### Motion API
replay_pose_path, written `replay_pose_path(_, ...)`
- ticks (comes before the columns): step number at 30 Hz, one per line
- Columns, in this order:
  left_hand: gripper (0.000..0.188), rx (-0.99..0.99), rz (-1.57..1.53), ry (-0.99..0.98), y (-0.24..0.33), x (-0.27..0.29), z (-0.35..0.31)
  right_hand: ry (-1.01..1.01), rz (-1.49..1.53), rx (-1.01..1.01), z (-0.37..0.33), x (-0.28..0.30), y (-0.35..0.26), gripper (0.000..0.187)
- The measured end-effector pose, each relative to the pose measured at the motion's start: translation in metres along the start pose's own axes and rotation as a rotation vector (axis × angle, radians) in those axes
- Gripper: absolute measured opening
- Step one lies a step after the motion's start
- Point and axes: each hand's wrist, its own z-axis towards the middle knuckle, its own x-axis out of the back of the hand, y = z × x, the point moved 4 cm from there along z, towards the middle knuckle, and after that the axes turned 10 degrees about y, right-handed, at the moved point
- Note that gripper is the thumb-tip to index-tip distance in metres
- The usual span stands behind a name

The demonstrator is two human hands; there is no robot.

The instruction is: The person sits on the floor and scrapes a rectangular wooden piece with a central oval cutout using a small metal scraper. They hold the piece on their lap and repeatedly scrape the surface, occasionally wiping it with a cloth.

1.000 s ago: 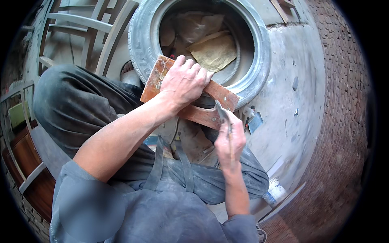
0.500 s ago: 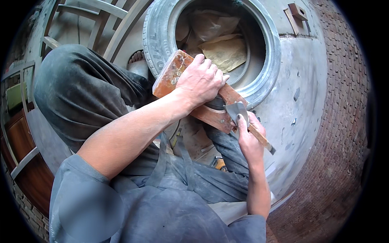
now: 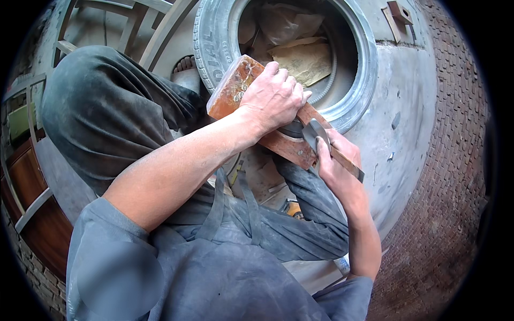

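Observation:
My left hand (image 3: 273, 99) is closed over a reddish-brown wooden piece (image 3: 233, 88), gripping its middle. The piece has a thick, pale-edged block at its far left. On the right it forks into two arms with a curved gap between them. My right hand (image 3: 340, 160) is wrapped round a scraper (image 3: 316, 130), thumb along the metal blade. The blade lies at the forked end of the wooden piece; whether its edge touches the wood I cannot tell. The scraper's dark-tipped handle sticks out past my right hand.
A grey, dusty tyre (image 3: 367, 80) lies just beyond my hands, with crumpled yellowish paper (image 3: 305, 61) inside. Wooden frames (image 3: 166, 32) stand at the far left. A small wooden block (image 3: 399, 13) sits at the far right, near the brick surface (image 3: 455, 134).
The scraper has turned, so its blade shows narrower. My right hand has shifted slightly right and rolled with it. My left hand keeps its grip on the wooden piece.

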Motion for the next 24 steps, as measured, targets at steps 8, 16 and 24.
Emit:
replay_pose_path(8,0.030,-0.010,-0.020,0.116,0.000,-0.001,-0.001,-0.064,0.041,-0.210,-0.015,0.003,0.002,0.016)
replay_pose_path(16,0.032,-0.001,-0.039,0.119,-0.001,0.001,0.002,0.300,-0.144,0.061,-0.083,-0.024,-0.024,0.034)
replay_pose_path(24,0.032,-0.016,-0.030,0.076,-0.001,0.004,0.003,0.403,-0.119,-0.065,-0.082,-0.048,-0.026,0.033)
